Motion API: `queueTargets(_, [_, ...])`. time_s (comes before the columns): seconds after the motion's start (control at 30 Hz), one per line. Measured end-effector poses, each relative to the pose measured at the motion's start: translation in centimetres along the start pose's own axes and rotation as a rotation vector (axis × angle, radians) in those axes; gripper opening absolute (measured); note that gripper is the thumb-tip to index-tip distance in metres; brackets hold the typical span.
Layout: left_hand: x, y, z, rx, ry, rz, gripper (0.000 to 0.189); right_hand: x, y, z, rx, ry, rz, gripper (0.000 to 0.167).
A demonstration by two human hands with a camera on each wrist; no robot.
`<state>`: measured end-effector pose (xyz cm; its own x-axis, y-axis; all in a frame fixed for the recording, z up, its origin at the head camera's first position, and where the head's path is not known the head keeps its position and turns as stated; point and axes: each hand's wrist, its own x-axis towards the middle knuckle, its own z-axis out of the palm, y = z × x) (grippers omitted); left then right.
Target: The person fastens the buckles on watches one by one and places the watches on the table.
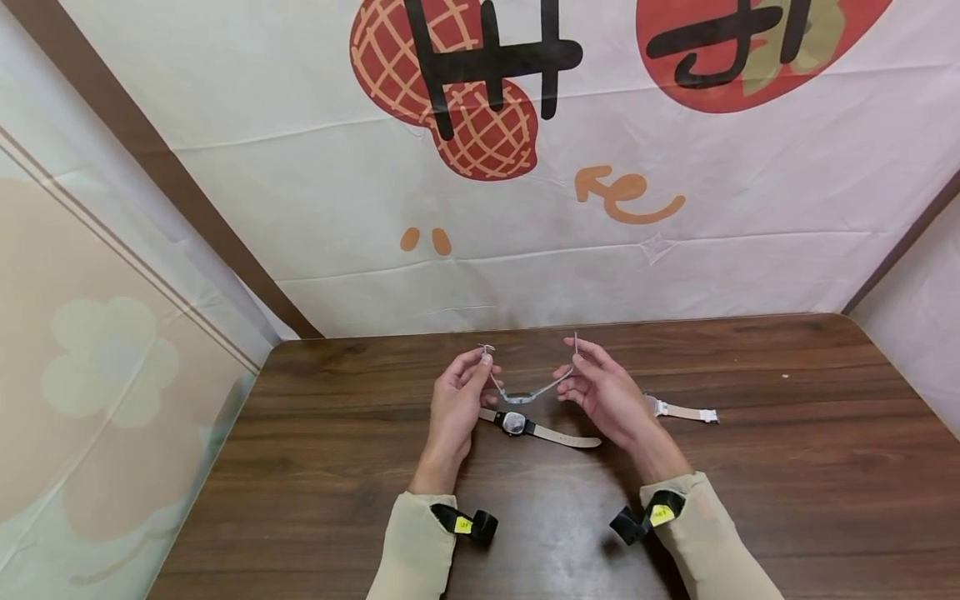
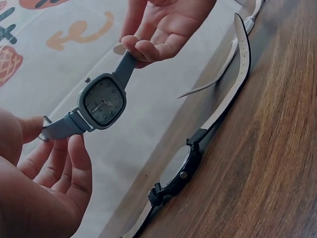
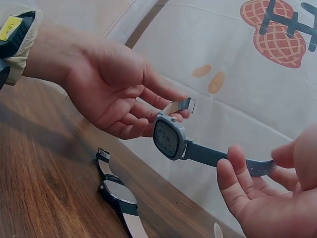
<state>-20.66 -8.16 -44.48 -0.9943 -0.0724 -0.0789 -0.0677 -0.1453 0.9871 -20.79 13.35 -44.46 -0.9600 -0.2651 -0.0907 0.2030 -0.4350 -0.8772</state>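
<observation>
1. The left hand [image 1: 453, 407] pinches the buckle end of the blue watch [image 2: 104, 101], seemingly to spread it out.
2. That watch hangs above the table [image 1: 337, 467] between both hands, bowed since only its ends are held.
3. The black watch [image 1: 513, 423] lies face up beneath.
4. The right hand [image 1: 611, 402] pinches the holed end, probably sharing the weight.
5. The white watch [image 1: 686, 412] lies beyond, partly hidden.

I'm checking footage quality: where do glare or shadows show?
Head view: pale sheen on the table, shadow beside the right sleeve; left wrist view: reflection whitens the black watch's face, though the blue watch's dial reads clearly; right wrist view: the black watch's face looks pale too.
</observation>
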Motion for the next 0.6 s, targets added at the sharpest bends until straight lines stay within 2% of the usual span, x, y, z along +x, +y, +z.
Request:
queueTargets(0.13, [0.07,-0.13,-0.03,0.009,0.005,-0.002,0.031,0.07,0.06,-0.10,-0.019,-0.034,-0.011,0.046])
queueTargets(0.27, [-0.16,-0.07,0.11,0.023,0.009,0.007,0.029,0.05,0.05,-0.10,-0.040,-0.045,-0.019,0.051])
queueTargets(0.5, [-0.35,-0.23,0.74,-0.008,-0.002,0.020,0.028,-0.03,-0.03,-0.12,-0.153,0.012,-0.030,0.051])
queueTargets(0.6, [-0.26,-0.33,0.95,-0.011,-0.010,0.018,0.027,0.02,-0.12,-0.16,-0.164,0.031,-0.037,0.051])
